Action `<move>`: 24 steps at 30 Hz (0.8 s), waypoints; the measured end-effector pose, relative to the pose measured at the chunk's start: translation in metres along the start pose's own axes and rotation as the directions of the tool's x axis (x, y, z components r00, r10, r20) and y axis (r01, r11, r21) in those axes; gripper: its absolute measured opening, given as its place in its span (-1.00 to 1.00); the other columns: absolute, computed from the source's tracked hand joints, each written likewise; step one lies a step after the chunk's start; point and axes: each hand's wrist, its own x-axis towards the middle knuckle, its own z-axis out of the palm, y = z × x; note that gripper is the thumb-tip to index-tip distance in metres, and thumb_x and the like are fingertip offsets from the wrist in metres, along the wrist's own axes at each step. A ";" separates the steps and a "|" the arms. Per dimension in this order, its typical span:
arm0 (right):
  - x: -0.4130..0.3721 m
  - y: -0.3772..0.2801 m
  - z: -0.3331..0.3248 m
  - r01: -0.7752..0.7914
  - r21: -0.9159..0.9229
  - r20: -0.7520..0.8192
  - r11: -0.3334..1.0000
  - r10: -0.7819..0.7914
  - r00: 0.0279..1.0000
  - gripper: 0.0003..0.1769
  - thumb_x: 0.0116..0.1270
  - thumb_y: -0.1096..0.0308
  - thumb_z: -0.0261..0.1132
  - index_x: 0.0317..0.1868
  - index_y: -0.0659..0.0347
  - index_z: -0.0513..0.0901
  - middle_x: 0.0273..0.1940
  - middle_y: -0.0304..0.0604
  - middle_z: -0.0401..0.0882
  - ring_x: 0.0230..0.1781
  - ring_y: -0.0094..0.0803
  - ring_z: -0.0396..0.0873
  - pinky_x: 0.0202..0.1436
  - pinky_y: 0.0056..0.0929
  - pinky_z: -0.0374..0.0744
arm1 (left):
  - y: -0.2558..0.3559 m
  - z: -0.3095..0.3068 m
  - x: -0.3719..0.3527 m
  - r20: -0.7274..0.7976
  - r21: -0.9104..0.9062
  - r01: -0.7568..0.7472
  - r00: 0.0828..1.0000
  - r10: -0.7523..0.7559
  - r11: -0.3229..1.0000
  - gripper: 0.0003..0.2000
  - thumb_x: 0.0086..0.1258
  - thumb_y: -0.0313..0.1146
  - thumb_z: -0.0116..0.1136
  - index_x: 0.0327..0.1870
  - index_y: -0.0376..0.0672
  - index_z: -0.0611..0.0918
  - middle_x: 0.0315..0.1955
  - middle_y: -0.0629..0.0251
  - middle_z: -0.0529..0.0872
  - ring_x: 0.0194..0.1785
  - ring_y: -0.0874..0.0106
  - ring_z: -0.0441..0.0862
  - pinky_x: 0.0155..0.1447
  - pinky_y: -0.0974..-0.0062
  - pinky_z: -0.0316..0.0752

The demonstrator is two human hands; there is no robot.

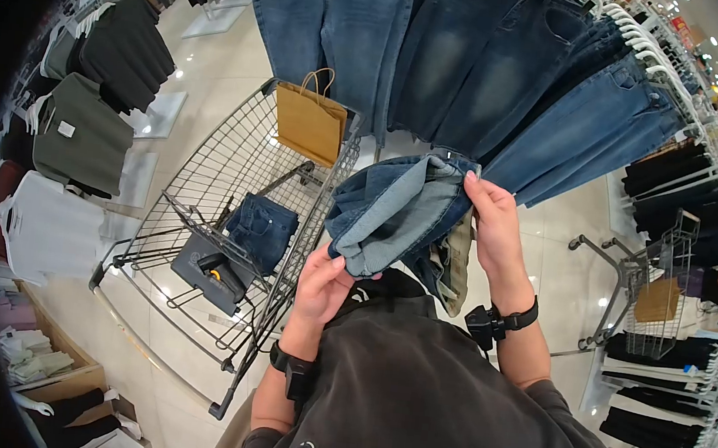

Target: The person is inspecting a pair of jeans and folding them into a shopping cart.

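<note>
A pair of blue jeans (418,204) is stretched between my hands in front of my chest, its paler inside showing at the opening. My left hand (319,285) pinches the lower left edge of the denim. At the upper right edge, my right hand (497,219) grips the cloth between thumb and fingers. The legs of the jeans hang below, partly hidden behind my sweatshirt. To the left stands a wire shopping cart (175,205). Inside it lie folded dark blue jeans (262,230) and a dark grey box with a black and yellow handheld device (222,276) on it.
A brown paper bag (310,123) sits at the cart's far end. Jeans on hangers (481,58) fill the rack ahead. Dark and white shirts (53,222) hang at the left. Another cart (656,312) stands at the right, with a person beyond it.
</note>
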 end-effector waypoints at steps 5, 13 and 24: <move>0.000 -0.007 -0.003 0.017 -0.062 -0.007 0.998 -0.018 1.000 -0.66 0.46 0.18 0.19 -0.30 0.31 0.67 -0.37 -0.38 0.63 -0.39 -0.74 0.44 -0.27 -0.68 0.41 | -0.002 0.003 0.004 0.040 -0.007 0.011 0.999 -0.011 1.000 -0.64 0.36 -0.40 0.11 0.12 -0.40 0.50 0.03 0.01 0.63 0.09 0.21 0.61 0.14 0.15 0.53; -0.001 -0.014 -0.009 0.029 -0.094 -0.053 0.995 -0.034 0.998 -0.65 0.46 0.18 0.20 -0.37 0.30 0.66 -0.42 -0.44 0.58 -0.42 -0.77 0.37 -0.31 -0.69 0.35 | -0.012 0.005 0.014 0.048 0.087 0.022 0.999 -0.026 0.996 -0.71 0.33 -0.47 0.17 0.03 -0.39 0.56 -0.04 0.07 0.66 0.03 0.29 0.62 0.15 0.23 0.52; 0.000 -0.014 -0.030 0.045 -0.117 -0.030 0.992 -0.049 0.998 -0.67 0.45 0.21 0.21 -0.32 0.32 0.68 -0.39 -0.42 0.60 -0.40 -0.76 0.40 -0.29 -0.69 0.38 | -0.021 0.008 0.020 0.071 0.143 0.004 0.997 -0.014 0.990 -0.63 0.38 -0.36 0.15 0.15 -0.35 0.48 0.04 0.06 0.63 0.08 0.24 0.62 0.13 0.14 0.55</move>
